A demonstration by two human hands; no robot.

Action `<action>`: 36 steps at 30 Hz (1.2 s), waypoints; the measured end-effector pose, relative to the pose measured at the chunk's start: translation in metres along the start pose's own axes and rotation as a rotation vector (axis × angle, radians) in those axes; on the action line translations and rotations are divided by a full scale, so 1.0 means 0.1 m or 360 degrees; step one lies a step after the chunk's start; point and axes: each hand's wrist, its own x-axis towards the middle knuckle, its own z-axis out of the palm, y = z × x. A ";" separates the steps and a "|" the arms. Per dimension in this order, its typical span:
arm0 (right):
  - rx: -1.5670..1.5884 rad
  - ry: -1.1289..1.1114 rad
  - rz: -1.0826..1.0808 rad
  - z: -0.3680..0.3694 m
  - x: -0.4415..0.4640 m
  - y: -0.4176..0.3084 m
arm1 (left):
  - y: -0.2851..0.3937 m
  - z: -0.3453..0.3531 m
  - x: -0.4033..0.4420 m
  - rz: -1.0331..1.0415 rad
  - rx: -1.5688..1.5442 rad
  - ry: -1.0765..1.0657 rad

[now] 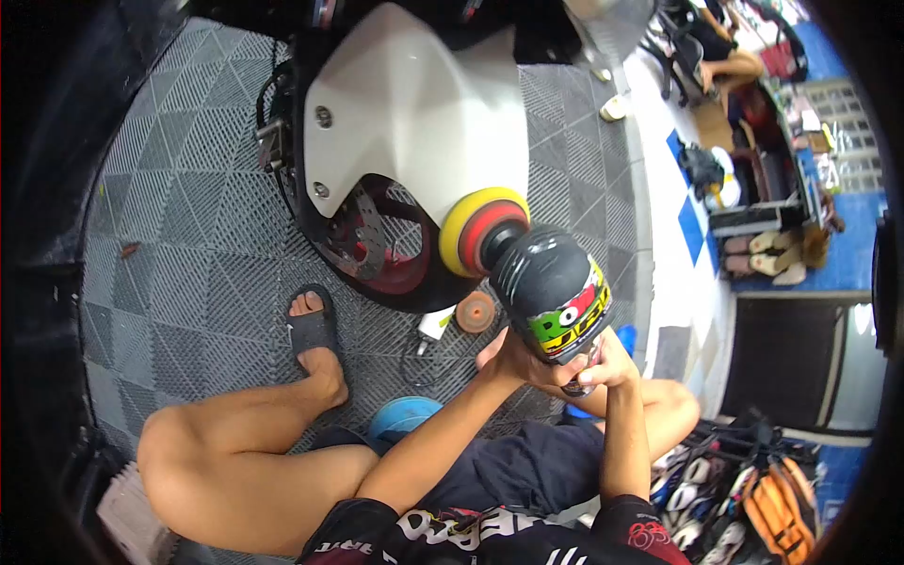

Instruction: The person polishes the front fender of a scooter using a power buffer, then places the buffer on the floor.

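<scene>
Evidently the patterned floor (188,235) gives the widest base, and above it I see the white panel (414,122), its curved face within reach. Near its lower corner I have the black polisher (546,282), angled so its yellow-and-red pad (485,231) faces the panel; contact looks likely, though I can't confirm it from this angle. My left hand (513,360) and right hand (612,363) both grasp the polisher's rear, probably to share its weight, with some fingers hidden underneath. Below the pad, the white tube (435,323) and orange disc (476,312) lie close by, seemingly for easy access.
</scene>
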 end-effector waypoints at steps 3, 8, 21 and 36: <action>0.0201 -0.0038 0.0229 -0.25 -0.20 0.61 | -0.37 0.19 -0.57 -0.0322 0.0129 -0.0048; 0.0455 -0.0011 0.0062 -0.07 -0.20 0.95 | -0.03 0.28 -0.20 -0.0556 -0.0161 0.0440; 0.0988 -0.0138 0.0172 0.00 0.07 -0.24 | -0.37 -0.08 -0.01 -0.0978 0.0511 0.0110; 0.0901 -0.0230 0.0041 0.69 -0.20 0.18 | 0.40 -0.92 -0.15 -0.0527 0.1520 -0.1221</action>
